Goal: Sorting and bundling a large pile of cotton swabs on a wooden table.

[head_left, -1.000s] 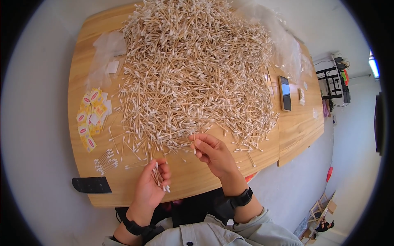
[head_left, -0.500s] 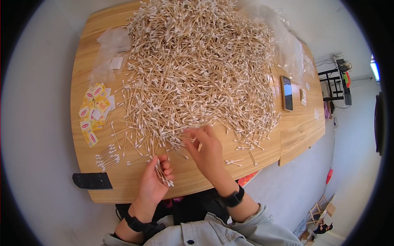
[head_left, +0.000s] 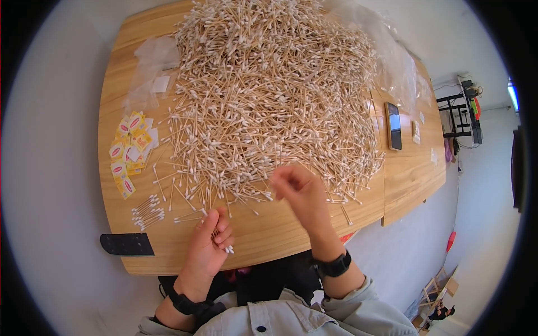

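the fingers of the left hand are curled shut around a small bundle of cotton swabs, whose long axis runs roughly from the knuckles down toward the near table edge, with white tips poking out just below the little finger; the upper ends are hidden in the fist, so how many sticks it holds cannot be told. the fingers of the right hand are pinched together above the near fringe of the big heap of cotton swabs, and it looks as if they nip a single swab, though the view is too small to be sure. the heap spreads away from both sets of fingers across most of the wooden table, its sticks lying in every direction, the loose ones closest to the fingertips mostly pointing toward the person. to the left of the left fingers, well apart, lies a small row of sorted swabs, laid side by side with their long axes slanting up to the right. further left and beyond are yellow and red sachets, and beyond them a clear plastic bag. below that row, at the near edge, sits a flat black object. beyond the right fingers to the right, a dark phone lies lengthwise away from the person. both wrists carry black bands.
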`<action>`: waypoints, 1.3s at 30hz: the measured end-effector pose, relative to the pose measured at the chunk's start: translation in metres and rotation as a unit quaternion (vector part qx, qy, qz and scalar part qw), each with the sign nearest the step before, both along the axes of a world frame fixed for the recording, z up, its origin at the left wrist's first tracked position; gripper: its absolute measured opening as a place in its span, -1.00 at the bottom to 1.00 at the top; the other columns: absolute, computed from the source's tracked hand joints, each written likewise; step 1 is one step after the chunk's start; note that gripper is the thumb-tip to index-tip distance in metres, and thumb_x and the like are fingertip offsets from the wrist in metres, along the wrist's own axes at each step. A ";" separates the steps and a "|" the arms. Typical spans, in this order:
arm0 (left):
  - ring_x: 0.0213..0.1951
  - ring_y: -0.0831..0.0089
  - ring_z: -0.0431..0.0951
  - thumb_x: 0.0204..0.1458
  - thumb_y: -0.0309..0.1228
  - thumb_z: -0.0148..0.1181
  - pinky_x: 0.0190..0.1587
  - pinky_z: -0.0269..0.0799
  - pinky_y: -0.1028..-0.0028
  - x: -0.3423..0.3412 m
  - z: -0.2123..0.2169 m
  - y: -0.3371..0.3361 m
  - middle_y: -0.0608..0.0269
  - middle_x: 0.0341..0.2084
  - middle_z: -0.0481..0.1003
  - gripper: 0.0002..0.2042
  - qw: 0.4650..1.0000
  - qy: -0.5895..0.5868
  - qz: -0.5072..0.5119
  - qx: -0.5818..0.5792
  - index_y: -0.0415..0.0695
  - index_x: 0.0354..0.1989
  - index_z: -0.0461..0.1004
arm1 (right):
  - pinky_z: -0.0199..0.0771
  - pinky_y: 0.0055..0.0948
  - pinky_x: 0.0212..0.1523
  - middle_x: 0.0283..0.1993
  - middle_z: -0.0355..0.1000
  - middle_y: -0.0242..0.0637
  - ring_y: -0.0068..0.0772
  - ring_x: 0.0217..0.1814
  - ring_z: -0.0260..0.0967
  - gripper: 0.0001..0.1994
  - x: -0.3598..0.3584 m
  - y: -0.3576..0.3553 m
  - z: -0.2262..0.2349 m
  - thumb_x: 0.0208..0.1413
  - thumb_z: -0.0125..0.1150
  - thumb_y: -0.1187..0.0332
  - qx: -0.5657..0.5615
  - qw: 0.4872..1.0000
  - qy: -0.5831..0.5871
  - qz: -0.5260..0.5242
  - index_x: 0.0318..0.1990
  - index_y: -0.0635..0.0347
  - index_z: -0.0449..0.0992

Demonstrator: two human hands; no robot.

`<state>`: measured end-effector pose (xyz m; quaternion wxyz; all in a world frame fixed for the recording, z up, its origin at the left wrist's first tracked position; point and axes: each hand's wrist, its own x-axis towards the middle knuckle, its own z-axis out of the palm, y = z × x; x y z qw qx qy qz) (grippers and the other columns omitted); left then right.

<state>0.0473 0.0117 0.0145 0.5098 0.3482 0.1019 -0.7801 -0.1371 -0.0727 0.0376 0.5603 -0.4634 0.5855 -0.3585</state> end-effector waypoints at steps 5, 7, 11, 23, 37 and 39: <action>-0.62 0.72 0.15 0.14 -0.25 0.00 -0.58 0.09 0.69 -0.011 -0.001 -0.002 0.48 -0.59 0.24 -0.78 0.997 -0.073 -0.008 -0.019 -0.15 -0.22 0.40 | 0.37 -0.59 -0.44 -0.50 0.44 -0.32 -0.65 -0.49 0.35 -0.83 0.031 0.047 0.011 -0.01 0.23 0.39 -0.025 0.978 0.120 0.169 -0.33 0.33 0.49; -0.60 0.72 0.17 0.15 -0.25 -0.01 -0.57 0.10 0.69 -0.010 -0.005 0.001 0.46 -0.58 0.26 -0.78 0.993 -0.112 -0.025 -0.019 -0.15 -0.25 0.39 | 0.35 -0.65 -0.45 -0.48 0.45 -0.36 -0.66 -0.50 0.35 -0.85 0.033 0.050 0.007 0.00 0.23 0.39 0.023 0.982 0.081 0.167 -0.33 0.30 0.50; -0.60 0.69 0.18 0.17 -0.21 -0.06 -0.56 0.11 0.67 -0.009 -0.011 0.002 0.41 -0.56 0.29 -0.75 0.995 -0.096 0.000 -0.009 -0.14 -0.39 0.36 | 0.30 -0.74 -0.46 -0.45 0.43 -0.44 -0.71 -0.49 0.31 -0.85 0.026 0.050 -0.010 0.04 0.20 0.37 0.172 0.967 -0.158 0.105 -0.26 0.23 0.49; -0.31 0.48 0.43 0.19 -0.25 -0.13 -0.25 0.39 0.46 -0.009 -0.014 0.004 0.24 -0.35 0.44 -0.75 0.996 -0.080 -0.031 0.014 -0.18 -0.28 0.40 | 0.16 -0.79 -0.58 -0.40 0.41 -0.50 -0.78 -0.46 0.32 -0.77 0.018 0.051 -0.019 0.13 0.10 0.30 0.243 0.926 -0.289 0.020 -0.11 0.22 0.42; -0.07 0.35 0.43 0.20 -0.30 -0.18 0.01 0.35 0.37 -0.016 -0.008 0.003 0.18 -0.08 0.40 -0.66 0.997 0.011 -0.080 0.005 -0.23 0.07 0.26 | 0.33 -0.59 -0.50 -0.43 0.35 -0.33 -0.57 -0.51 0.35 -0.84 0.026 0.049 -0.015 -0.04 0.22 0.46 -0.062 0.993 0.098 0.036 -0.26 0.16 0.53; -0.07 0.36 0.43 0.20 -0.31 -0.17 -0.01 0.35 0.39 -0.011 -0.012 0.004 0.15 -0.05 0.39 -0.64 0.996 0.019 -0.083 0.012 -0.23 0.10 0.24 | 0.32 -0.64 -0.50 -0.42 0.34 -0.36 -0.63 -0.51 0.33 -0.83 0.023 0.048 -0.004 -0.06 0.24 0.46 -0.083 0.988 0.129 0.034 -0.25 0.13 0.54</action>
